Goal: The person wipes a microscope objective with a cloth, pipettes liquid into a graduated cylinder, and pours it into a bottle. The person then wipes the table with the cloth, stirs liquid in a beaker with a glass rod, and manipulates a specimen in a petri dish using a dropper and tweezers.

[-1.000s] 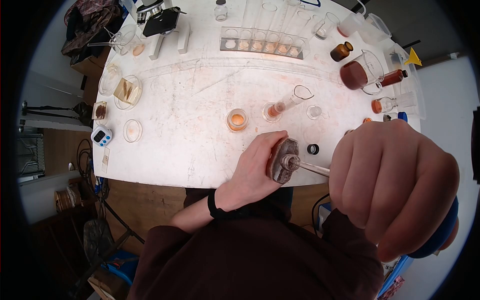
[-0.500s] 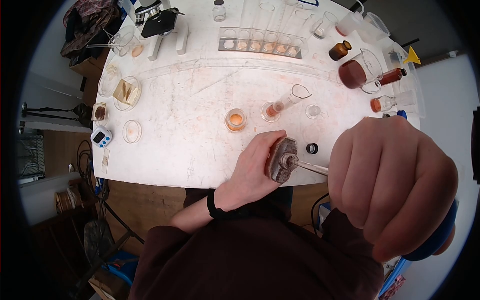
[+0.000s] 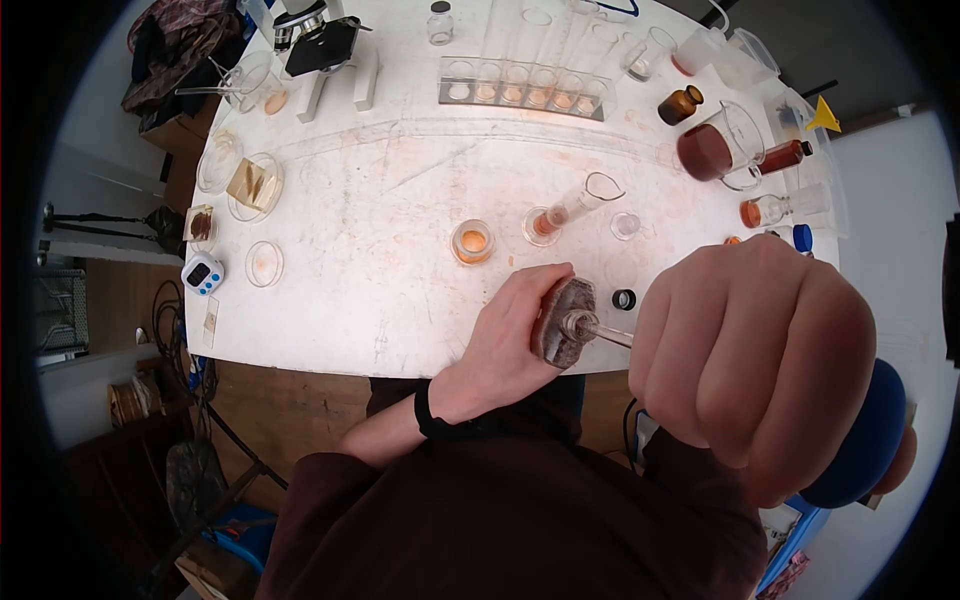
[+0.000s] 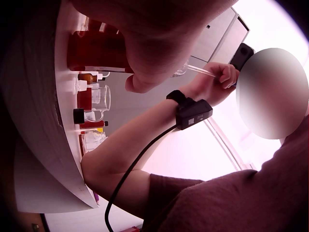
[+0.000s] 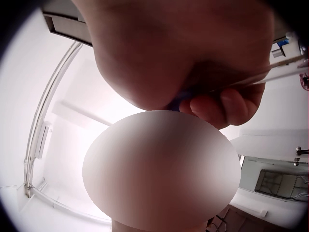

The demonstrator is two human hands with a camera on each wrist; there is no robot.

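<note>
The left hand (image 3: 500, 330) is closed around the side of a bottle (image 3: 565, 322) of dark red liquid (image 4: 96, 50), at the front edge of the worktop (image 3: 350, 300). Whether the base sits fully on the surface cannot be confirmed. The right hand (image 3: 750, 350) is a tight fist around a glass dropper (image 3: 612, 336), which slants into the bottle's mouth. A blue rounded part (image 3: 862, 435) shows beside the fist, presumably the squeeze bulb; how hard it is pressed cannot be told.

Principal risk: leverage. The fist is well away from the mouth, so a small sideways movement could knock the thin glass against the rim and chip or snap it. The same push could tip the bottle if the left hand's grip slackens, and the nearness of the edge would carry a spill onto the lap.

Secondary risks: a careless squeeze could splash liquid out of the uncapped neck. A wide swing could strike the measuring cylinder (image 3: 580, 205) or the open jar (image 3: 473, 242), both unguarded.
</note>
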